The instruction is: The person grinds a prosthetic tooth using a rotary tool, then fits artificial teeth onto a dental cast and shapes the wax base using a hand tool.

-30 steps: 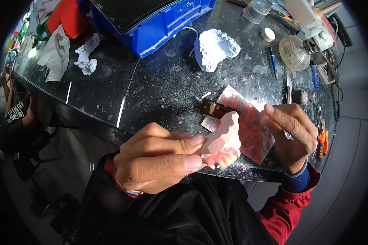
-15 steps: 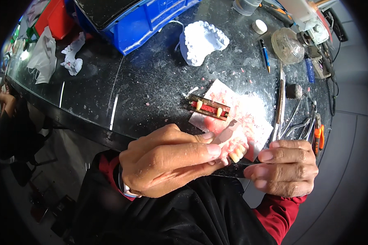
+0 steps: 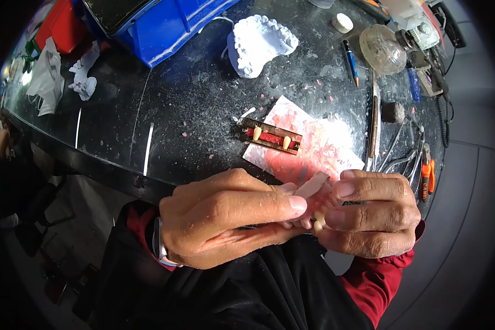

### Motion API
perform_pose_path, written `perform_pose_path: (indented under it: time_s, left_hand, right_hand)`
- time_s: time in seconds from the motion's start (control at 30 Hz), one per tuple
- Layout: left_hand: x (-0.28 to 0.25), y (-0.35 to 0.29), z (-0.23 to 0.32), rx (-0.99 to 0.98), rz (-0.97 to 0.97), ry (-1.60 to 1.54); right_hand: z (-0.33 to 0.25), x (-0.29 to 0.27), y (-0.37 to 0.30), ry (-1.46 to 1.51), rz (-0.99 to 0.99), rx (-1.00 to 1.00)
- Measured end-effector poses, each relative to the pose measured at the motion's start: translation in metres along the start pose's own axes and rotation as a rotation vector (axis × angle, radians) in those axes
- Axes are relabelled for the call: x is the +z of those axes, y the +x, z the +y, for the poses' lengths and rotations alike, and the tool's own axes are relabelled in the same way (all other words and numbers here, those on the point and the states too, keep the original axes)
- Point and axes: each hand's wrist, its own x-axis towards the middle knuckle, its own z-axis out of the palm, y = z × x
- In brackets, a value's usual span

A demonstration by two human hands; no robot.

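My left hand [image 3: 231,214] is closed round a pink denture [image 3: 325,199] with yellowish-white teeth along its near edge. A flat greyish-pink strip [image 3: 312,185] stands up beside the left thumb and index finger; its kind is unclear. From the right, the curled fingers of my right hand [image 3: 374,214] close on the denture's other side, fingertips against the teeth, and hide part of it. Beyond the hands, a small dark holder with a red strip [image 3: 271,137] bears two loose teeth [image 3: 286,143]. It rests on a white paper sheet [image 3: 344,151] smeared with pink.
A white plaster dental cast [image 3: 258,47] sits at the far middle, beside a blue bin [image 3: 165,33]. Crumpled tissue [image 3: 84,80] lies at left. At right are a blue pen [image 3: 351,63], a glass burner [image 3: 382,49], a long knife [image 3: 375,121] and orange-handled pliers [image 3: 428,176].
My right hand has moved left onto the denture, which was held by the left hand alone. The whole view has shifted slightly, so the bench things appear further left.
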Motion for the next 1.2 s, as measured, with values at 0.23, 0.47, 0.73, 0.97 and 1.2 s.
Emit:
perform_pose_path:
  time_s: [0.23,0.47,0.73,0.97,1.2]
  left_hand:
    - [0.002,-0.003,0.000,-0.007,0.003,-0.017]
    - [0.003,-0.003,0.001,0.006,0.016,-0.040]
    - [0.001,0.000,-0.007,0.132,-0.070,0.108]
    - [0.005,-0.003,0.000,0.003,0.012,-0.036]
    - [0.003,-0.004,-0.001,-0.004,-0.035,-0.085]
  right_hand:
    - [-0.001,-0.004,-0.002,0.016,-0.120,0.031]
    - [0.000,0.001,-0.002,0.078,-0.079,0.093]
    - [0.005,0.001,-0.003,0.070,-0.055,0.087]
    - [0.007,-0.006,0.005,0.178,-0.198,0.248]
    - [0.010,-0.004,0.002,0.301,-0.196,0.246]
